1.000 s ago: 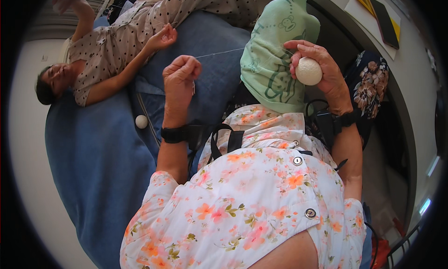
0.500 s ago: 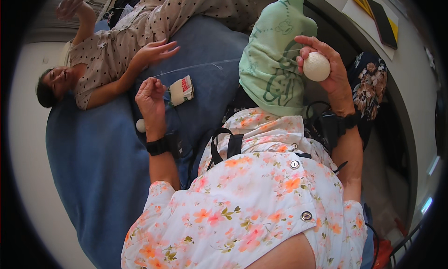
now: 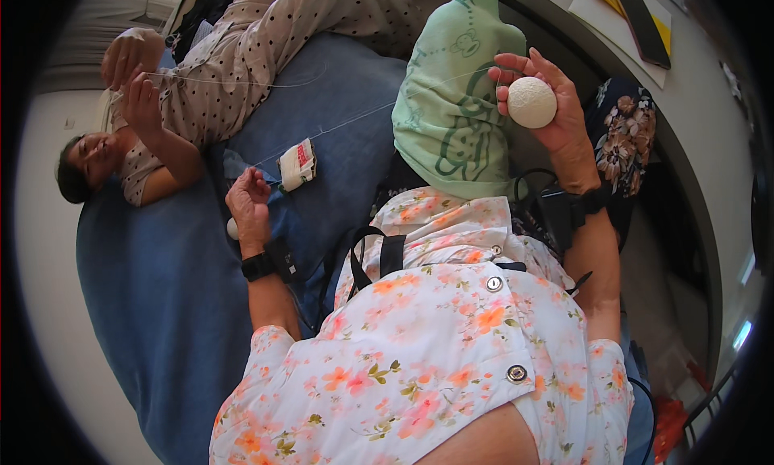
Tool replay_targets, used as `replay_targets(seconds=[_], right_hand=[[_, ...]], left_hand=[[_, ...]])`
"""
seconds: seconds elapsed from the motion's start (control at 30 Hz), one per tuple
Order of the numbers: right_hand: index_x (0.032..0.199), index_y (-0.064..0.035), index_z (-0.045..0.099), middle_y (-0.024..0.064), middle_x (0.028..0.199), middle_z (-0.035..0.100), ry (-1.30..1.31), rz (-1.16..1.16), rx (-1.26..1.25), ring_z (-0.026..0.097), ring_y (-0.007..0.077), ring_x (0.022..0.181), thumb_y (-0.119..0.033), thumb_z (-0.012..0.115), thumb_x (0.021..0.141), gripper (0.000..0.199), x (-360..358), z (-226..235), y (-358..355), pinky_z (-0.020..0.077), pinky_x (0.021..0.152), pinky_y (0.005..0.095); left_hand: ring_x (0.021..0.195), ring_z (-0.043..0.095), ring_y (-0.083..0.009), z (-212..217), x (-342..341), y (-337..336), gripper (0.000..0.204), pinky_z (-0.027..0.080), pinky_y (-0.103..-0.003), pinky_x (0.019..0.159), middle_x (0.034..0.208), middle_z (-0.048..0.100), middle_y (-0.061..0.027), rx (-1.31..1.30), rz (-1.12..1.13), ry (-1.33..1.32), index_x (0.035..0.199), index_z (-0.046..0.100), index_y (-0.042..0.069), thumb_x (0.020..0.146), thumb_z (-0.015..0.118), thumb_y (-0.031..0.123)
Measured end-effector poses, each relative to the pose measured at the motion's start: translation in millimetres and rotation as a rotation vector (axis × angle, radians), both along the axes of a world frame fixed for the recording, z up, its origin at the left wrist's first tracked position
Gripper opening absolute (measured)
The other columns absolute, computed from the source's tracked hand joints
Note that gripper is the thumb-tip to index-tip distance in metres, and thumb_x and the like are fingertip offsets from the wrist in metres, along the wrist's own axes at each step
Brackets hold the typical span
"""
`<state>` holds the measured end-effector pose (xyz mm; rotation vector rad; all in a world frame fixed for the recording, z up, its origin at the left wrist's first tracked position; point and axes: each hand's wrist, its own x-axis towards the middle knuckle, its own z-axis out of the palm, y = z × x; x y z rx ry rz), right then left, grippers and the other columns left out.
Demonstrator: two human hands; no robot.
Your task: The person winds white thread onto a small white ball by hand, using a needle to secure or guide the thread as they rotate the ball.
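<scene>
My right hand [image 3: 566,134] holds a white ball [image 3: 531,102] with a slightly rough surface, its fingers curled around and above it. From that hand a thin white thread [image 3: 347,125] stretches across to my left hand [image 3: 250,203], whose thumb and fingers pinch it. Just below my left hand, partly hidden by the wrist, lies a smaller white ball [image 3: 233,229]. A small cream packet with red print [image 3: 297,165] rests on the blue cover beside my left fingers. Over my lap, left of the right hand, a pale green printed towel [image 3: 451,102] is draped.
Another person in dotted clothes [image 3: 234,70] sits at the upper left with both hands raised and a thread between them. Blue cloth [image 3: 145,304] covers the seat. A white table [image 3: 685,102] at the right bears a phone [image 3: 641,22] and papers. Black straps and cables lie by my waist.
My left hand has dropped slightly and shifted left, the thread still pulled between my hands. The co-worker's hands have come together, with a thread now showing from them.
</scene>
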<state>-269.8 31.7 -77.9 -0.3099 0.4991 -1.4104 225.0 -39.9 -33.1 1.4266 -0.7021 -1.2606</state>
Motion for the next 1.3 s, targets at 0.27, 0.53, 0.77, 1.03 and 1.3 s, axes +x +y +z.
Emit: replay_targets(seconds=[0.27, 0.53, 0.77, 1.03, 1.3], right_hand=[[0.108, 0.0057, 0.057, 0.0176, 0.097, 0.064, -0.09, -0.044, -0.064, 0.067, 0.0225, 0.075, -0.035, 0.05, 0.093, 0.044, -2, -2, 0, 0.0579, 0.067, 0.0351], [0.111, 0.0059, 0.058, 0.0178, 0.099, 0.064, -0.094, 0.002, -0.087, 0.067, 0.0222, 0.076, -0.036, 0.05, 0.093, 0.046, -1, -3, 0, 0.0581, 0.067, 0.0348], [0.103, 0.0042, 0.061, 0.016, 0.091, 0.065, -0.076, 0.048, -0.091, 0.067, 0.0227, 0.074, -0.036, 0.051, 0.093, 0.043, 2, -1, -1, 0.0573, 0.067, 0.0347], [0.103, 0.0043, 0.06, 0.0147, 0.087, 0.066, -0.058, 0.02, -0.101, 0.067, 0.0223, 0.071, -0.038, 0.051, 0.092, 0.045, -2, 2, 0, 0.0568, 0.065, 0.0333], [0.107, 0.006, 0.058, 0.014, 0.085, 0.066, -0.085, -0.001, -0.137, 0.067, 0.0228, 0.069, -0.041, 0.049, 0.092, 0.05, -8, 0, -1, 0.0565, 0.064, 0.0344]], left_hand=[[0.072, 0.059, -0.0103, -8, 1, -1, 0.011, 0.046, -0.023, 0.066, 0.083, 0.064, -0.0051, 0.072, 0.091, -0.294, 0.094, 0.061, 0.001, 0.085, 0.059, 0.007], [0.089, 0.059, -0.0118, 45, -123, -1, 0.027, 0.048, -0.023, 0.077, 0.104, 0.063, -0.0082, -0.687, -0.142, -0.766, 0.111, 0.059, -0.002, 0.084, 0.059, -0.001], [0.094, 0.06, -0.0141, 40, -265, 16, 0.059, 0.051, -0.023, 0.075, 0.128, 0.051, -0.0166, -0.728, -0.851, -0.357, 0.133, 0.041, -0.002, 0.081, 0.069, 0.006], [0.074, 0.061, -0.0082, 12, -312, 21, 0.052, 0.049, -0.022, 0.061, 0.093, 0.065, -0.0076, -0.427, -1.258, -0.162, 0.125, 0.048, -0.002, 0.082, 0.071, 0.018], [0.057, 0.044, 0.0, 26, -291, 27, 0.014, 0.03, -0.015, 0.048, 0.068, 0.058, 0.0032, -0.234, -1.119, -0.161, 0.096, 0.066, 0.001, 0.089, 0.062, 0.012]])
